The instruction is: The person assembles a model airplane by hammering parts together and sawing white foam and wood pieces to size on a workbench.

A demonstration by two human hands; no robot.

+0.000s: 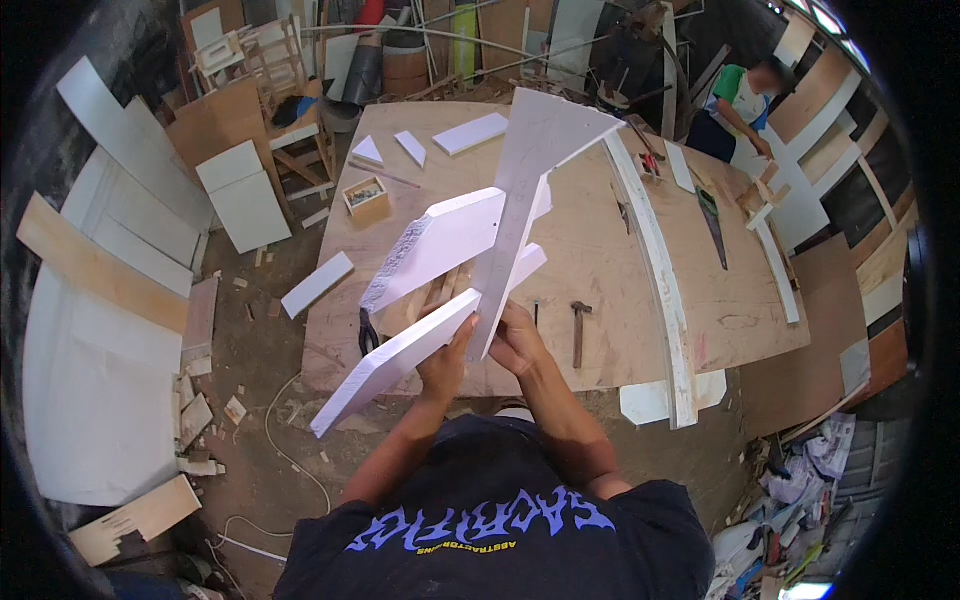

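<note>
Above the near edge of the workbench I hold up a white-painted wooden piece, a long tapered board with shorter angled boards crossing it. My left hand is closed on its lower end, beside the lowest crossing board. My right hand grips the same end from the right, with its fingers partly hidden behind the long board. One upper crossing board has a rough, flaky left edge. Dark-handled pliers show below that edge. A hammer lies to the right of my right hand.
The plywood workbench carries a small box of fasteners, white offcuts, a long white strip overhanging the near edge, and a handsaw. Another person works at the far right. A cable and scraps lie on the floor.
</note>
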